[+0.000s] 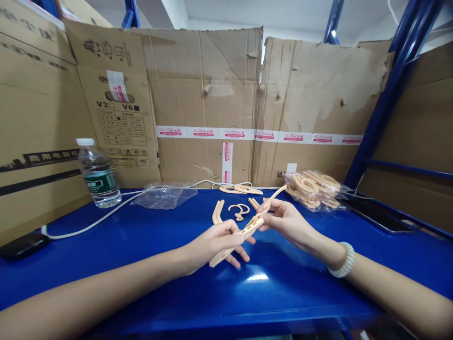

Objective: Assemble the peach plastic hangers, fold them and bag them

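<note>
Between the thumb and fingers of my left hand is a beige plastic hanger piece with slots, slanting up to the right. My right hand pinches a curved beige hanger arm, its tip pointing up and right. The two pieces meet between my hands; my fingers partly hide whether they are joined. Just beyond my hands on the blue table lie a beige hanger hook and a pair of bent hanger arms. More beige strips show partly behind my right hand.
Flat beige hanger parts lie farther back, beside a clear bag of more parts. A water bottle, an empty plastic bag, a white cable, a black object and a dark tablet surround the blue table. Cardboard walls the back.
</note>
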Action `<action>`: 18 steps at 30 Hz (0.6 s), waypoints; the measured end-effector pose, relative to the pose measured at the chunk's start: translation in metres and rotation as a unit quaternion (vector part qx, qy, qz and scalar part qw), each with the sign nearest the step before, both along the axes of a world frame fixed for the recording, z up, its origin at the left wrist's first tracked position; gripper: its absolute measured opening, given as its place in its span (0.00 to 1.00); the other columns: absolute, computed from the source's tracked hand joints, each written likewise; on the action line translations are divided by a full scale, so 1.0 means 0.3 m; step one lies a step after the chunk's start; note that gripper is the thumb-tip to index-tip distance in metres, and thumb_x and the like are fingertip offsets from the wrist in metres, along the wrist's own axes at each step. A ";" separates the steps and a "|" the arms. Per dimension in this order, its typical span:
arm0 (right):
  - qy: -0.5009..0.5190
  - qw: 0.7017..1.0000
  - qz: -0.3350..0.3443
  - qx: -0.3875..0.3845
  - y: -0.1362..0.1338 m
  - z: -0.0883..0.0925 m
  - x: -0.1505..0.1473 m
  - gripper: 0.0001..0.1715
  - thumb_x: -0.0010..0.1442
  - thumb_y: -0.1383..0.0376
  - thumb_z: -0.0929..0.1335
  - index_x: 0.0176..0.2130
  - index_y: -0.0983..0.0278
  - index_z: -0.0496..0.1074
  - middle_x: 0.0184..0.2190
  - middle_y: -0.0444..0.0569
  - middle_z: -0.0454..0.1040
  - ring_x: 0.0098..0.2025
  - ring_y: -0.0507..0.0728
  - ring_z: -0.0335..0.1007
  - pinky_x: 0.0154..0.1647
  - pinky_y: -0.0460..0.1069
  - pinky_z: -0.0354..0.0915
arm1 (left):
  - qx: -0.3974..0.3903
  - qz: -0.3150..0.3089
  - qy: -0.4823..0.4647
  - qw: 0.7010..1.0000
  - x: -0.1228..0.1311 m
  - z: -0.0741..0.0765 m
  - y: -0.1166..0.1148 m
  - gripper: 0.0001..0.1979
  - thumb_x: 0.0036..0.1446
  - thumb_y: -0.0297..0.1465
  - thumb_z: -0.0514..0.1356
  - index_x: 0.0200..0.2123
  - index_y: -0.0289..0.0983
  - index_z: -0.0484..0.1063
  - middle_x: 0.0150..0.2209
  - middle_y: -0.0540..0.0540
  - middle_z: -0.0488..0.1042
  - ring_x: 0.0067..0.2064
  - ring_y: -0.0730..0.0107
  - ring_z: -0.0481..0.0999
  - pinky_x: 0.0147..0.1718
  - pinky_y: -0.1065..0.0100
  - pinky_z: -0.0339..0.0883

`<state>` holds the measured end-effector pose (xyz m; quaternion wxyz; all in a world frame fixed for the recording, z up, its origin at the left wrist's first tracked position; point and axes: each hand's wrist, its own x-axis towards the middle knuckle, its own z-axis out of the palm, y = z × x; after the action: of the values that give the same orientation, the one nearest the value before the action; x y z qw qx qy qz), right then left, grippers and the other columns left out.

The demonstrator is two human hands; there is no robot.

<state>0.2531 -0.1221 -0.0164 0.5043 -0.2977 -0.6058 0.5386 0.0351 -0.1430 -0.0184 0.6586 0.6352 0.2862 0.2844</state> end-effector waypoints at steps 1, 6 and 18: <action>-0.011 1.000 0.004 0.016 -0.002 0.000 -0.001 0.16 0.44 0.62 0.79 0.30 0.65 0.73 0.28 0.44 0.76 0.29 0.52 0.75 0.30 0.45 0.73 | -0.015 -0.003 -0.004 1.000 0.002 -0.004 0.000 0.21 0.50 0.46 0.65 0.31 0.37 0.61 0.47 0.37 0.75 0.34 0.65 0.78 0.29 0.68 0.69; -0.108 0.987 0.022 0.116 -0.024 -0.006 -0.013 0.11 0.49 0.61 0.77 0.30 0.65 0.75 0.29 0.46 0.75 0.30 0.53 0.74 0.32 0.48 0.71 | 0.034 0.048 0.065 0.996 0.006 -0.031 0.010 0.18 0.55 0.44 0.61 0.34 0.39 0.59 0.32 0.48 0.77 0.20 0.79 0.63 0.18 0.77 0.53; -0.226 0.929 -0.008 0.293 -0.039 -0.013 -0.020 0.09 0.62 0.62 0.69 0.33 0.63 0.77 0.31 0.49 0.78 0.33 0.55 0.73 0.34 0.50 0.68 | 0.263 0.042 0.141 0.954 0.008 -0.028 -0.006 0.16 0.65 0.37 0.49 0.30 0.36 0.68 0.27 0.52 0.64 0.29 0.71 0.62 0.30 0.71 0.57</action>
<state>0.2472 -0.1337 -0.0204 0.4228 -0.2559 -0.8321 0.2516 0.0374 -0.1448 -0.0268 0.4088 0.8068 0.3179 0.2843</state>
